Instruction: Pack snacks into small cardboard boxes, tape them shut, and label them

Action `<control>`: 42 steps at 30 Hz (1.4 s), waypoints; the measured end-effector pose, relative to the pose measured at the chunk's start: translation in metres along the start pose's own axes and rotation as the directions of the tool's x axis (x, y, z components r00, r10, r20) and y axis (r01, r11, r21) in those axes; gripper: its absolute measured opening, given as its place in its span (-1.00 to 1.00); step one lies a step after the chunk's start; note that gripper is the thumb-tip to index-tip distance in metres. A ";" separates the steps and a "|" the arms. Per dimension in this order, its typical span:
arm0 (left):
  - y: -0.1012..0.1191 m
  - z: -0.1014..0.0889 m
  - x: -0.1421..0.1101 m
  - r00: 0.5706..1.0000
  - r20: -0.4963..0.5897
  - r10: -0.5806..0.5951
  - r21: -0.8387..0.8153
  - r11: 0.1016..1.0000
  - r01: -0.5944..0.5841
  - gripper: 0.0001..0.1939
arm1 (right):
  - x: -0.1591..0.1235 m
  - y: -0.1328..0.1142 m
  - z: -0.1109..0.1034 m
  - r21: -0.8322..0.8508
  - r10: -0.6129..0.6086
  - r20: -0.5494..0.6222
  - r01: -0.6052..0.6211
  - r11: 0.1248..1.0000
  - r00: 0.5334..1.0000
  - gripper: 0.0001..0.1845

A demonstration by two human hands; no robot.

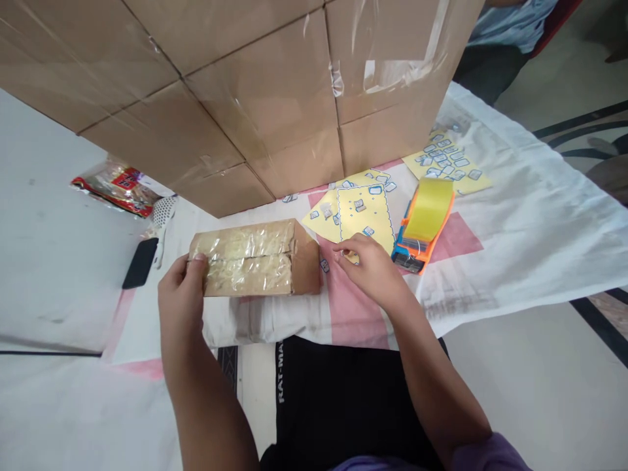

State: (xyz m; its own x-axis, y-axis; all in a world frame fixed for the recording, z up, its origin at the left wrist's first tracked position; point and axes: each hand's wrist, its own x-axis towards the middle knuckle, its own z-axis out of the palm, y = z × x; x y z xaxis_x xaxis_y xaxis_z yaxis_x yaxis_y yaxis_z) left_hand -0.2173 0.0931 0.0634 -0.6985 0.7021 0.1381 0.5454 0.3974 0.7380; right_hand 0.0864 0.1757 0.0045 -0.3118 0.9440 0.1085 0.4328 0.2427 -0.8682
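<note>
A small brown cardboard box (255, 258), sealed with shiny clear tape, lies on a white and pink cloth (515, 222). My left hand (180, 297) grips its left end, fingers curled round the edge. My right hand (370, 265) is to the right of the box, fingertips pinched at the lower edge of a yellow sticker sheet (366, 212). What the fingers pinch is too small to make out. A tiny sticker (324, 265) lies on the cloth between box and hand.
An orange tape dispenser (424, 222) with a yellow roll lies right of the sheets. A stack of large cardboard boxes (235, 85) fills the back. More yellow sticker sheets (449, 160), a black phone (140, 261) and a red snack packet (118, 186) lie around. Another person sits at top right.
</note>
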 end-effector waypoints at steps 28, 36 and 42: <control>-0.002 -0.001 -0.003 0.999 -0.032 0.007 -0.045 0.999 -0.008 -0.60 | -0.009 -0.018 0.045 0.559 0.250 0.164 -0.299 0.773 0.954 -0.68; 0.002 -0.001 -0.005 0.999 -0.033 0.007 -0.055 0.998 -0.009 -0.63 | -0.012 -0.024 0.068 0.651 0.320 0.003 -0.244 0.718 0.948 -0.63; 0.002 -0.001 -0.005 0.999 -0.041 -0.001 -0.051 0.999 -0.002 -0.68 | -0.017 -0.028 0.075 0.652 0.275 -0.071 -0.164 0.740 0.959 -0.60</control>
State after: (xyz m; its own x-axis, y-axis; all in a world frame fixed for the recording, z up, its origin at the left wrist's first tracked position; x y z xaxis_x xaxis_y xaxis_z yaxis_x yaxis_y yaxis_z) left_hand -0.2137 0.0898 0.0646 -0.7173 0.6769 0.1648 0.5220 0.3656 0.7706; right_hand 0.0162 0.1365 -0.0095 -0.1200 0.9877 -0.1000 -0.1807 -0.1208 -0.9761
